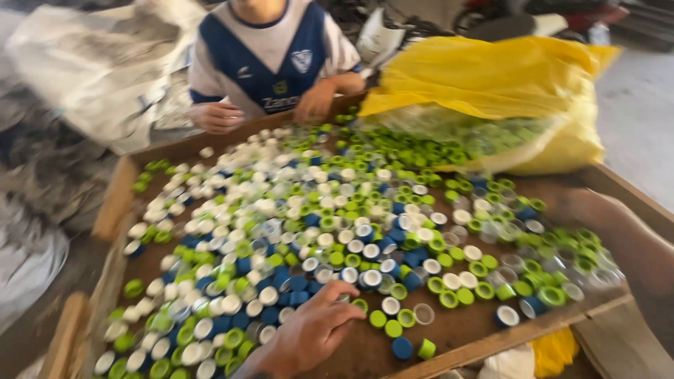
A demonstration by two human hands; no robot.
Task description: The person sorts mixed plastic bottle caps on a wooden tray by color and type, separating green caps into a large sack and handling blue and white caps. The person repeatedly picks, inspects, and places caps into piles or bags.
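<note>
The person's left hand (309,335) is lying near the front edge of the shallow brown wooden sorting tray (484,330), its fingers (342,293) loosely spread and gripping nothing, tips touching the heap of small round plastic bottle caps in white, green and blue (302,224). The right hand (586,209) is resting blurred at the tray's right side among green caps, and I cannot tell how its fingers are standing. A crumpled yellow plastic bag (491,77) is spilling green caps at the far right corner, while another person's hands (217,116) are resting on the far rim.
</note>
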